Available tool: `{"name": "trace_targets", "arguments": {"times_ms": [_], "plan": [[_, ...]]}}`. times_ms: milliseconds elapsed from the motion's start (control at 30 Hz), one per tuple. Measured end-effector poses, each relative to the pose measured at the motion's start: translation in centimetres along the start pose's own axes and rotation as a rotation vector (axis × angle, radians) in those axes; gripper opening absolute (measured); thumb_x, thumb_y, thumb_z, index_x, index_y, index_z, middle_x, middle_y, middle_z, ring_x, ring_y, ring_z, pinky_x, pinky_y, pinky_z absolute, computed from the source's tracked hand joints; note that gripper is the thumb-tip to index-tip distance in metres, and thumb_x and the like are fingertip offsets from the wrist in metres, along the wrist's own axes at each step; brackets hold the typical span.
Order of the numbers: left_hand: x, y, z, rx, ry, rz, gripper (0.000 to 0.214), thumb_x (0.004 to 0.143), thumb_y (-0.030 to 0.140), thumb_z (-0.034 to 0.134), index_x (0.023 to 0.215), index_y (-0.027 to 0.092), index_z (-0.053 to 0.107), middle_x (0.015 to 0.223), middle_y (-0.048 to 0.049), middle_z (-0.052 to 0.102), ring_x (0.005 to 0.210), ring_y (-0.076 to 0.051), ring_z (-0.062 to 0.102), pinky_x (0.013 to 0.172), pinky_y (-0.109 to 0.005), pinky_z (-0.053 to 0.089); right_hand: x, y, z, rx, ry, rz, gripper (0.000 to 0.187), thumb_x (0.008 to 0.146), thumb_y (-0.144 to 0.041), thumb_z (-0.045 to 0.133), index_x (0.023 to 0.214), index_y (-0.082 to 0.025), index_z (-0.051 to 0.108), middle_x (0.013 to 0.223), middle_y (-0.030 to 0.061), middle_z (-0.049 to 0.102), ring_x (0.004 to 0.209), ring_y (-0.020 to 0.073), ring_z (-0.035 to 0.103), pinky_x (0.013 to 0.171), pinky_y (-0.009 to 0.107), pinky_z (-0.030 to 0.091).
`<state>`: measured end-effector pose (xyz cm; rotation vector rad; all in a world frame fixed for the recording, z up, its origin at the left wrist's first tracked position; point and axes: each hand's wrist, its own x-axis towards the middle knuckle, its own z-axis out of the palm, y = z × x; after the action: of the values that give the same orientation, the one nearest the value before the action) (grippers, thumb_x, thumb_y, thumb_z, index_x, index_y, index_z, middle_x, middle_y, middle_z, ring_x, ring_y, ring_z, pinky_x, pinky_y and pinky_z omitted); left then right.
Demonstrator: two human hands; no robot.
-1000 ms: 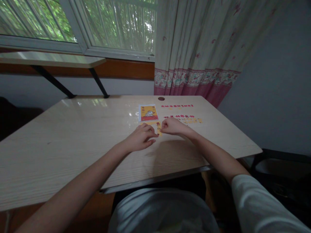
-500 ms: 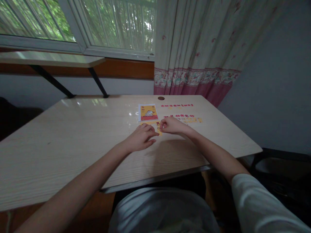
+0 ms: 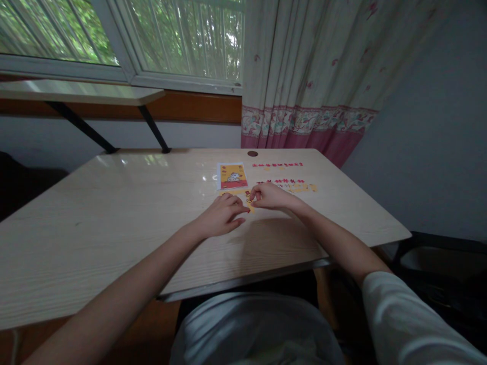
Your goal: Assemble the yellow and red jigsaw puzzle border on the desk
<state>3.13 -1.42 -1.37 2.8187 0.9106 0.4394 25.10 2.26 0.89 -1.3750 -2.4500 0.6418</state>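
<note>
Pale wood-grain desk (image 3: 114, 223) fills the lower half of the view, set below a window (image 3: 125, 35) with green leaves outside and a cream curtain (image 3: 304, 66) with a pink flowered hem. Both bare forearms of the person reach forward and meet near the far middle of the desk.

A small yellow sheet (image 3: 248, 202) with red marks lies flat on the desk in the narrow gap between the two hands, mostly covered by them. The left hand (image 3: 221, 215) rests palm down, fingers loosely bent and grasping nothing, with its fingertips touching the sheet's near left edge. The right hand (image 3: 271, 196) is curled, knuckles up, its thumb and fingers bunched at the sheet's right edge; whether they pinch it is too small to tell.

Just beyond the sheet lies an orange picture card (image 3: 232, 176). To its right, two rows of small red stickers (image 3: 277, 165) run across the desk.
</note>
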Motion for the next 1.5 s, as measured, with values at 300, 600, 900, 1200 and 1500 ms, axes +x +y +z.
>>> {"name": "trace_targets", "arguments": {"times_ms": [300, 600, 900, 1200, 1500], "plan": [[0.1, 0.2, -0.1, 0.012, -0.022, -0.005, 0.034, 0.091, 0.033, 0.054, 0.12, 0.019, 0.066, 0.108, -0.0114, 0.062, 0.102, -0.028, 0.05, 0.09, -0.044, 0.039, 0.1, 0.1, 0.0, 0.002, -0.005, 0.007, 0.021, 0.073, -0.018, 0.066, 0.092, -0.014, 0.072, 0.079, 0.0034, 0.068, 0.069, 0.0124, 0.059, 0.062, 0.022, 0.038], [0.2, 0.5, 0.0, 0.022, -0.02, -0.039, 0.033, 0.091, 0.034, 0.055, 0.118, 0.018, 0.066, 0.113, -0.012, 0.06, 0.105, -0.029, 0.049, 0.092, -0.045, 0.039, 0.6, 0.5, 0.2, 0.014, -0.028, 0.03, 0.021, 0.073, -0.017, 0.068, 0.093, -0.015, 0.072, 0.082, 0.0018, 0.069, 0.068, 0.0104, 0.058, 0.061, 0.019, 0.038], [0.0, 0.0, -0.2, 0.031, 0.026, -0.004, 0.034, 0.093, 0.037, 0.052, 0.119, 0.019, 0.064, 0.112, -0.0115, 0.059, 0.105, -0.028, 0.049, 0.093, -0.044, 0.04, 0.4, 0.8, -0.5, -0.058, 0.028, -0.014, 0.019, 0.079, -0.016, 0.065, 0.096, -0.016, 0.074, 0.084, 0.0035, 0.071, 0.073, 0.0123, 0.061, 0.067, 0.022, 0.04], [-1.5, -3.9, -1.9, 0.175, 0.074, -0.184, 0.035, 0.092, 0.039, 0.048, 0.112, 0.02, 0.069, 0.111, -0.0122, 0.061, 0.105, -0.031, 0.051, 0.09, -0.048, 0.04, 0.7, 1.7, 0.3, -0.128, 0.01, -0.297, 0.048, 0.074, -0.044, 0.077, 0.11, -0.013, 0.069, 0.11, 0.0128, 0.068, 0.106, 0.0242, 0.061, 0.094, 0.035, 0.044], [-2.2, -6.1, -2.3, 0.2, -0.01, -0.306, 0.042, 0.089, 0.045, 0.048, 0.12, 0.023, 0.066, 0.116, -0.0122, 0.06, 0.107, -0.032, 0.05, 0.09, -0.047, 0.039, 0.9, 2.2, 0.2, -0.119, -0.033, -0.306, 0.047, 0.074, -0.042, 0.078, 0.111, -0.015, 0.068, 0.114, 0.012, 0.068, 0.11, 0.0252, 0.061, 0.097, 0.038, 0.044]]}}
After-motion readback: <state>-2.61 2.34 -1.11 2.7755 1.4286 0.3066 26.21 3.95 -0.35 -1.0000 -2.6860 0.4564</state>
